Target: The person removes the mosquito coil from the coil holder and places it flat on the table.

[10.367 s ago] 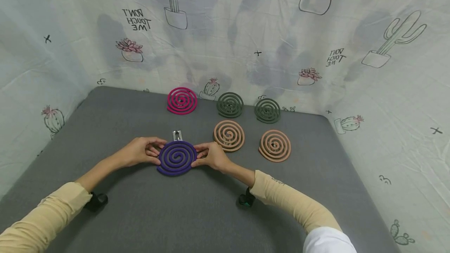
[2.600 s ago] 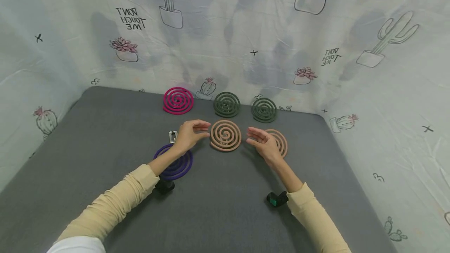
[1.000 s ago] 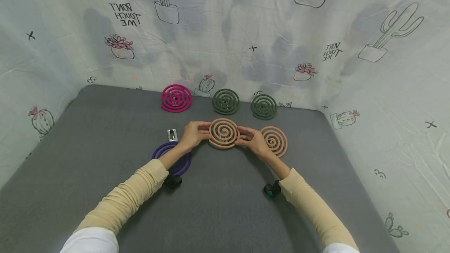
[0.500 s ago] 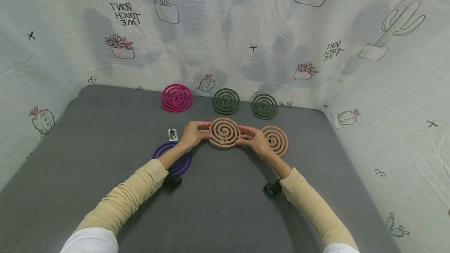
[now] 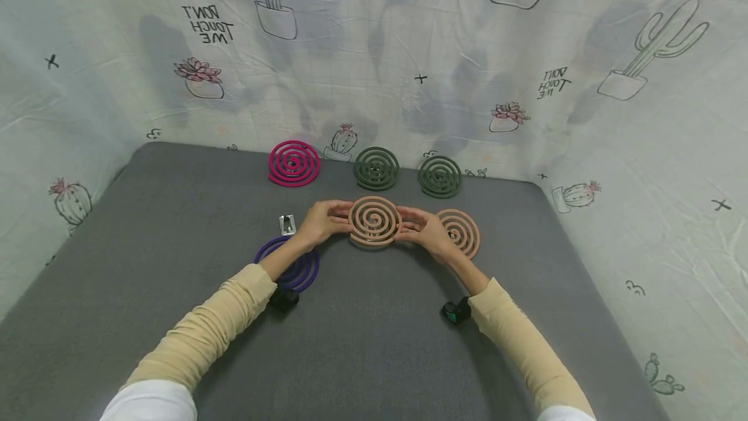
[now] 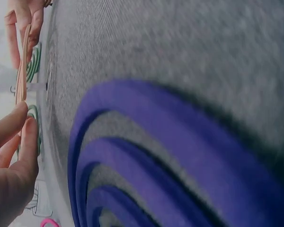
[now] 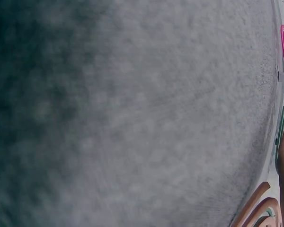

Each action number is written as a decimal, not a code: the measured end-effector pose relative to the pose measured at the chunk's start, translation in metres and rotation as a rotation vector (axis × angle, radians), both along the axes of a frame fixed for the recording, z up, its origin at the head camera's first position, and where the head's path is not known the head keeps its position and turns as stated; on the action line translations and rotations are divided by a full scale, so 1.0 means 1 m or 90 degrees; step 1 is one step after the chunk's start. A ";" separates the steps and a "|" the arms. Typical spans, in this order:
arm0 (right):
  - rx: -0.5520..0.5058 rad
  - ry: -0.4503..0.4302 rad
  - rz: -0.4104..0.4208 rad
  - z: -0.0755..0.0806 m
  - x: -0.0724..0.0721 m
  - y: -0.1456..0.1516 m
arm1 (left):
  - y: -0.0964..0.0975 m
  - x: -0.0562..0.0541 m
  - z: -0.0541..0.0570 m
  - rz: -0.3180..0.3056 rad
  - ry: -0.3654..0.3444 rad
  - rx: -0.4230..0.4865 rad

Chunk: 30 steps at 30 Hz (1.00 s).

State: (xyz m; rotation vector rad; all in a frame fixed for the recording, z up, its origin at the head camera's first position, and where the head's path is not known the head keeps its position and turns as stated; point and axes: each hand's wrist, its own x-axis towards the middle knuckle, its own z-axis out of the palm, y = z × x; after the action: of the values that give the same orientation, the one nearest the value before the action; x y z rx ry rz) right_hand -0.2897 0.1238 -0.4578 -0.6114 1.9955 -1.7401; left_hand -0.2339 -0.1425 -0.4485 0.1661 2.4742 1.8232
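both hands pinch a tan coil above the gray counter (image 5: 362,349).
a purple coil (image 6: 180,127) lies under the left forearm, a metal stand (image 5: 287,232) just beyond; left hand (image 5: 320,221) and right hand (image 5: 428,234) grip opposite edges of the tan coil (image 5: 374,220), another tan coil (image 5: 467,232) beside the right; farther back, pink (image 5: 294,163) and green coils (image 5: 376,169).

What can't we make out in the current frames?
Grip of right hand on held tan coil: right wrist view, cut off by right edge.
Purple coil: head view, partly hidden by left forearm; left wrist view, cut off below.
Other tan coil: head view, left side behind right hand.
Dark patch: right wrist view, too blurred to identify.
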 end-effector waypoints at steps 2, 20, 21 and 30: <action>0.002 -0.001 0.003 0.000 0.000 -0.001 | -0.001 0.000 0.000 -0.001 0.009 -0.013; 0.012 -0.017 -0.004 0.003 0.001 -0.004 | -0.001 -0.001 0.006 -0.006 0.017 -0.070; 0.014 -0.018 -0.006 0.003 0.001 -0.004 | -0.001 -0.001 0.006 -0.009 0.021 -0.071; 0.018 -0.010 0.002 0.000 0.001 -0.003 | -0.002 -0.001 0.005 -0.030 0.015 -0.055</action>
State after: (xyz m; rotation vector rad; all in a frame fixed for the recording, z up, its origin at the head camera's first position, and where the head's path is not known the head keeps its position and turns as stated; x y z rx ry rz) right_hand -0.2889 0.1209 -0.4577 -0.5892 2.0039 -1.7070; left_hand -0.2344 -0.1444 -0.4437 0.2405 2.5360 1.7037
